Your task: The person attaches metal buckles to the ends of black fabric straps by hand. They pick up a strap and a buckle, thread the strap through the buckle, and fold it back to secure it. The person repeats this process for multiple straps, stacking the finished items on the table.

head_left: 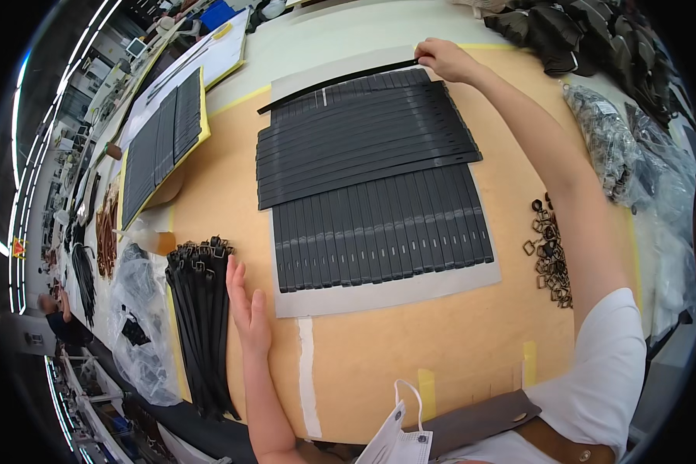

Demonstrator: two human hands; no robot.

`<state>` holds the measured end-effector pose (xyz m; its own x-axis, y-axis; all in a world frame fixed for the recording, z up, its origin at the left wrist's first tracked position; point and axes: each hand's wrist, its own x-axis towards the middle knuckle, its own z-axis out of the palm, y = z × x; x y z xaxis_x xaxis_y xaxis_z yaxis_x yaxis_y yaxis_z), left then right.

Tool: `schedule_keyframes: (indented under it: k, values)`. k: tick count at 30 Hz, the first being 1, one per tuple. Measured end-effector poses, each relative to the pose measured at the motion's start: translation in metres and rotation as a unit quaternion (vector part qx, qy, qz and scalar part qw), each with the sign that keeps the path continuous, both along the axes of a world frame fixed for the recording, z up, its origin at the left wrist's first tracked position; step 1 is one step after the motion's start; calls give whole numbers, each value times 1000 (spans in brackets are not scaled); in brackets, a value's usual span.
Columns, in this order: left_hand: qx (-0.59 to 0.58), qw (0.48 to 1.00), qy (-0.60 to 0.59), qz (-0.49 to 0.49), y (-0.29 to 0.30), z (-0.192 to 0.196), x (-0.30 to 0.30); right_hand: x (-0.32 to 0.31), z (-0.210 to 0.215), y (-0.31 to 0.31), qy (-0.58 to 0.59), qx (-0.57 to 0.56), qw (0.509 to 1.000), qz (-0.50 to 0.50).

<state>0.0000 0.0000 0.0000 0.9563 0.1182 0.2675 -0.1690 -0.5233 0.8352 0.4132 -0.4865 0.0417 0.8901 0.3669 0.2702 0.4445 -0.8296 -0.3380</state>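
My right hand (445, 60) reaches to the far side of the board and pinches the right end of a long thin black strap (339, 82). That strap slants down to the left along the far edge of a layer of black strips (363, 135) laid crosswise. Beneath them, a row of upright black strips with small slots (379, 232) lies side by side on a grey sheet (394, 299). My left hand (249, 305) rests, fingers stretched out and holding nothing, beside a bundle of black straps with metal buckles (205, 325).
Loose metal buckles (551, 263) lie in a pile at the right. Plastic bags (603, 139) and dark pieces (588, 39) stand beyond them. At the left are a tilted board of black strips (166, 139), an amber container (163, 243) and a clear plastic bag (135, 332). A face mask (398, 441) hangs at the front edge.
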Motion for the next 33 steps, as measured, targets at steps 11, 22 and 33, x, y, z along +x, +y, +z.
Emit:
schedule_keyframes:
  k: [11, 22, 33]
  values:
    - [323, 918, -230, 10, -84, 75, 122, -165, 104, 45, 55, 223, 957, 180]
    - [300, 931, -198, -67, -72, 64, 163, -223, 76, -11, 288, 298, 906, 80]
    - [253, 933, 51, -252, -80, 90, 20, -353, 36, -29, 478, 384, 790, 10]
